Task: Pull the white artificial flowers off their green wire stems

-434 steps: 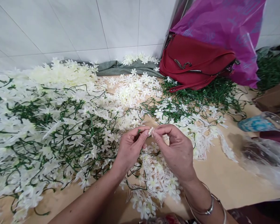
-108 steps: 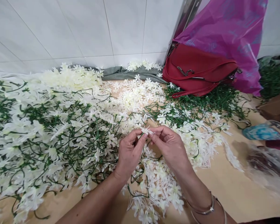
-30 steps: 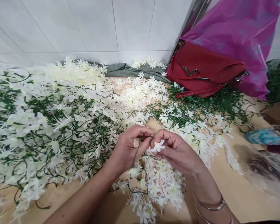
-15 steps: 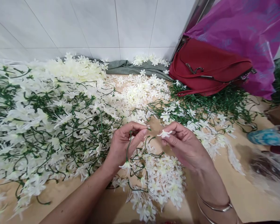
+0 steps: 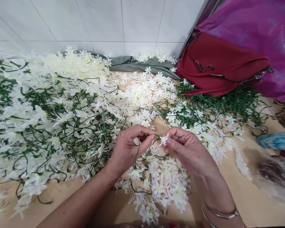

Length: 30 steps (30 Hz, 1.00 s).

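Note:
My left hand [image 5: 129, 148] is closed in a pinch on a thin green stem [image 5: 136, 155] that hangs down from the fingers with a white flower at its lower end. My right hand [image 5: 188, 150] pinches a small white flower [image 5: 163, 139] between thumb and forefinger, right at the tip of the stem. The two hands nearly touch above a small heap of white flowers [image 5: 161, 183] on the tan table [image 5: 232, 190]. Silver bangles [image 5: 219, 213] circle my right wrist.
A large pile of finished green vines with white flowers [image 5: 49, 117] fills the left. Loose white blossoms [image 5: 144, 90] lie at the back centre by a grey-green cloth [image 5: 135, 65]. Bare green stems [image 5: 228, 104] lie below a red bag [image 5: 218, 65] and purple plastic [image 5: 251, 28].
My right hand has brought the white flower leftward to the stem tip held by my left hand; half a second ago the hands were apart. The view has shifted slightly to the left.

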Tool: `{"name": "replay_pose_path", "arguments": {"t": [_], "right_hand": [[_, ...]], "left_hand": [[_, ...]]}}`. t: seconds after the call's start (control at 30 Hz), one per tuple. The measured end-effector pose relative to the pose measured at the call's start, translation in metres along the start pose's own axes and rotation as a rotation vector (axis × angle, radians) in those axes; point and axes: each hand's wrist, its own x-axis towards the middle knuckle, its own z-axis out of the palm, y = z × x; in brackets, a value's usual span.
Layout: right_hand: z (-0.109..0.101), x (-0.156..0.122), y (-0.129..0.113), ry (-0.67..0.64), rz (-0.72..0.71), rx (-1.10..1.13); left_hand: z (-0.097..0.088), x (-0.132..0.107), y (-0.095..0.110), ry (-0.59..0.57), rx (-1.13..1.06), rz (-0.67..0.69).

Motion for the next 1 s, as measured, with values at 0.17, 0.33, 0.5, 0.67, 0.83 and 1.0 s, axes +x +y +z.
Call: {"name": "replay_pose_path", "arguments": {"t": [0.17, 0.33, 0.5, 0.67, 0.83, 1.0], "right_hand": [[-0.001, 0.0, 0.0, -0.001, 0.009, -0.037], [-0.003, 0.0, 0.002, -0.002, 0.038, -0.079], [-0.002, 0.003, 0.008, 0.022, 0.034, -0.135], [-0.001, 0.007, 0.014, 0.027, 0.04, -0.166], [0.0, 0.011, 0.016, 0.004, 0.045, -0.155], [0.002, 0.012, 0.016, 0.01, 0.06, -0.183]], "left_hand": [[0.0, 0.0, -0.001, -0.007, 0.001, 0.053], [0.001, -0.001, -0.007, -0.046, -0.06, 0.021], [0.004, -0.003, -0.015, -0.114, -0.154, -0.073], [0.006, -0.004, -0.018, -0.136, -0.145, -0.124], [0.007, -0.005, -0.02, -0.155, -0.134, -0.144], [0.007, -0.005, -0.021, -0.157, -0.117, -0.151]]}}
